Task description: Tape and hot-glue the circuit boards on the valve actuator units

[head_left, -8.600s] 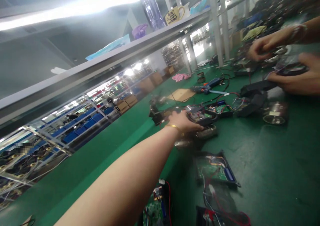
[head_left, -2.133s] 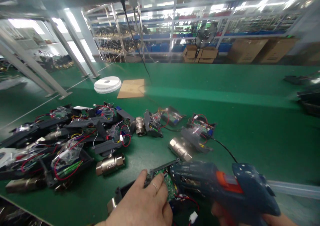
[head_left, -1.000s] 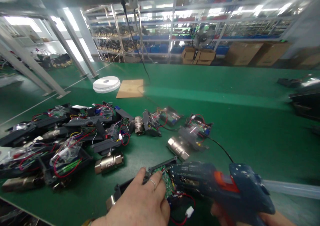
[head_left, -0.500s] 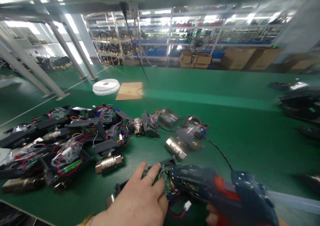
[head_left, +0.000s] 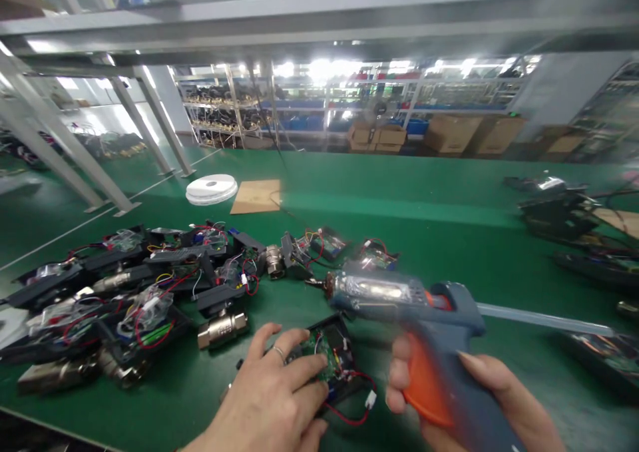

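In the head view my right hand (head_left: pixel 506 392) is wrapped round the handle of a hot glue gun (head_left: pixel 394 295), fingers at its orange trigger. A translucent glue stick (head_left: pixel 544 315) pokes out of the gun's rear, and the nozzle points left above the table. My left hand (head_left: pixel 279 389) lies with spread fingers over a black housing (head_left: pixel 344 332) holding a green circuit board (head_left: pixel 327 369). Its palm hides part of that housing. A red wire with a white connector (head_left: pixel 370 399) loops out beside it. Left of this hand rests a metal valve body (head_left: pixel 223 327).
Several black housings with wires and valves (head_left: pixel 170 259) crowd the left of the green table (head_left: pixel 449 199). More housings (head_left: pixel 559 212) lie at the right. A white reel (head_left: pixel 212 189) and a cardboard piece (head_left: pixel 257 196) sit further back. A metal beam (head_left: pixel 319 22) crosses overhead.
The glue gun has risen away from the circuit board, its nozzle now pointing left above the table. My left hand stays on the housing. The camera view has tilted upward.
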A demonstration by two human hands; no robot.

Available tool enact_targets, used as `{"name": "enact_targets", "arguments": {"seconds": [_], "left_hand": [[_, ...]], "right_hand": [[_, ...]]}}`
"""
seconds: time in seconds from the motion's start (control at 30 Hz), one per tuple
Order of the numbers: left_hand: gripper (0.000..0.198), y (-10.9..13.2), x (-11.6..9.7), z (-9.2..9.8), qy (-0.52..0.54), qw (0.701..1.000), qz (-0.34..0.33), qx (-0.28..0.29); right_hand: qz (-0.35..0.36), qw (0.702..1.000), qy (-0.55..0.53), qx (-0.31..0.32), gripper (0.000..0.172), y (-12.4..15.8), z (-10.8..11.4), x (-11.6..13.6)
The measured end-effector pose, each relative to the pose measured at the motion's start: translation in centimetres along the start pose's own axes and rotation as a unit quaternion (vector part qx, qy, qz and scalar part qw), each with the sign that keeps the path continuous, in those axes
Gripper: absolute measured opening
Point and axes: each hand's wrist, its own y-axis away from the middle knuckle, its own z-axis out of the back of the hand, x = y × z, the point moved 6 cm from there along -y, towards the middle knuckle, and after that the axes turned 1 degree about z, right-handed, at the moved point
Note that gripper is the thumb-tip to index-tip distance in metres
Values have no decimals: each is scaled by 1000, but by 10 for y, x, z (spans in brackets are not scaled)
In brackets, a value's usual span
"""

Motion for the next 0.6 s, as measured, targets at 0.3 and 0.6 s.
{"name": "enact_targets", "arguments": {"seconds": [0.3,0.6], "left_hand": [[84,28,18,50,-54,997,-3,-58],[95,42,38,21,79,995,61,0]], "right_hand": [[49,994,-23,95,44,-23,-51,45],[57,982,31,178,37,-39,-81,86]]}}
